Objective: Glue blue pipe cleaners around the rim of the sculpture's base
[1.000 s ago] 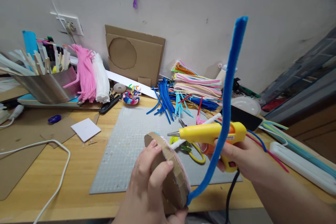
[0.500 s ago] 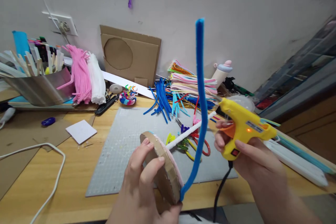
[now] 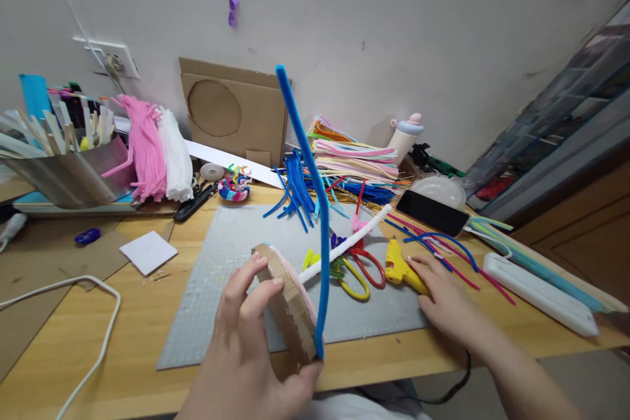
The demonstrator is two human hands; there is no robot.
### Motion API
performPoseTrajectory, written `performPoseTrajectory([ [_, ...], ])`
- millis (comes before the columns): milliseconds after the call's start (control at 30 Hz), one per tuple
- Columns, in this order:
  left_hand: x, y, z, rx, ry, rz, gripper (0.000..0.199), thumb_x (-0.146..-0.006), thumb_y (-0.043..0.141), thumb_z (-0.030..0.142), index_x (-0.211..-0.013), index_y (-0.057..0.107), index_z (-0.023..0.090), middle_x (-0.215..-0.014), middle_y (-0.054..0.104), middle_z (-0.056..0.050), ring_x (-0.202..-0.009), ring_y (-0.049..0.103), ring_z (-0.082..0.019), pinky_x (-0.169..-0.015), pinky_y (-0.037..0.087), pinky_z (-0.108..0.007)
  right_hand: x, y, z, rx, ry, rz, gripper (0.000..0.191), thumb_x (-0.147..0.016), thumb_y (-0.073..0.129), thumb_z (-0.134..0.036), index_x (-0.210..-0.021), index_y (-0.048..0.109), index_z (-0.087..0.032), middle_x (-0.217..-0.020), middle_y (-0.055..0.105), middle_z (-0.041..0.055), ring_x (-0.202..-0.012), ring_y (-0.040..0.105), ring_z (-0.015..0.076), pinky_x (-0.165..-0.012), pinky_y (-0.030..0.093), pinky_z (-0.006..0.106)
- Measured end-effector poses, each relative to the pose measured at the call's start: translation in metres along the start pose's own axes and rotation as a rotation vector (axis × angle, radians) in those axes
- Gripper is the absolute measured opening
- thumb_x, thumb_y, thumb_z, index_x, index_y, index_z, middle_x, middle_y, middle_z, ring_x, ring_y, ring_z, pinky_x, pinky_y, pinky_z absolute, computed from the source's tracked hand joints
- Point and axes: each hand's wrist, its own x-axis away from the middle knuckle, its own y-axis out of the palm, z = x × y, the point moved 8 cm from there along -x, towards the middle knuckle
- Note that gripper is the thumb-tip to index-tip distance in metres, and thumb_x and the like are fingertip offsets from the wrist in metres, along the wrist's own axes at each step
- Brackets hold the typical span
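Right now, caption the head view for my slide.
Left hand holds cardboard disc with blue pipe cleaner; right hand touches yellow glue gun.

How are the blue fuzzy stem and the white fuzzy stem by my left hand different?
The blue stem is vivid blue, while the white stem is plain white. The blue stem rises upward with a gentle bend; the white stem slants off to the right, nearly straight. The blue stem's lower end is by your left hand's thumb; the white stem's lower end is farther up the cardboard piece. Both look fuzzy.
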Motion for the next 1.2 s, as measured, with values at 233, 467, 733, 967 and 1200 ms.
performPoseTrajectory([
  [233,-0.004,-0.005,0.002,-0.063,-0.045,0.03,0.071,-0.063,0.072,0.028,-0.123,0.034,0.02,-0.136,0.037,-0.019,-0.131,0.037,-0.037,-0.108,0.032,-0.064,0.01,-0.098,-0.062,-0.356,-0.005,0.401,0.015,-0.084,0.052,-0.024,-0.098,0.057,-0.022,-0.107,0.062,0.0116,-0.103,0.06,0.0312,-0.089,0.05,0.048],
  [467,-0.005,-0.004,0.0,-0.19,-0.026,0.127,0.081,-0.061,0.08,0.043,-0.123,0.034,0.019,-0.13,0.04,-0.021,-0.124,0.039,-0.04,-0.104,0.029,-0.064,0.023,-0.102,-0.203,-0.865,-0.448,0.019,0.052,-0.085,0.064,-0.02,-0.132,0.043,-0.028,-0.129,0.057,0.0074,-0.119,0.056,0.0215,-0.101,0.048,0.033],
  [733,-0.003,-0.002,0.0,-0.183,0.032,0.129,0.054,-0.082,0.067,0.027,-0.126,0.036,0.024,-0.126,0.042,-0.015,-0.12,0.044,-0.033,-0.097,0.04,-0.055,0.018,-0.053,-0.203,-1.127,-0.287,0.08,0.061,-0.087,0.063,-0.018,-0.139,0.035,-0.032,-0.126,0.059,0.008,-0.114,0.061,0.0201,-0.098,0.05,0.036],
  [967,-0.008,-0.014,0.009,-0.045,0.048,0.135,0.053,-0.084,0.063,0.019,-0.129,0.035,0.022,-0.128,0.042,-0.015,-0.123,0.045,-0.031,-0.1,0.043,-0.052,0.026,-0.045,-0.19,-1.161,-0.167,0.235,0.062,-0.085,0.061,-0.012,-0.138,0.036,-0.033,-0.114,0.067,0.0043,-0.104,0.066,0.0174,-0.093,0.053,0.032],
  [1200,-0.041,-0.066,0.043,-0.108,0.316,0.303,0.057,-0.077,0.068,0.008,-0.125,0.044,0.027,-0.127,0.042,-0.008,-0.128,0.043,-0.026,-0.107,0.04,-0.047,0.027,-0.051,-0.185,-1.101,-0.171,0.262,0.059,-0.084,0.059,-0.012,-0.136,0.038,-0.032,-0.11,0.068,0.0036,-0.102,0.067,0.0168,-0.092,0.054,0.031],
])
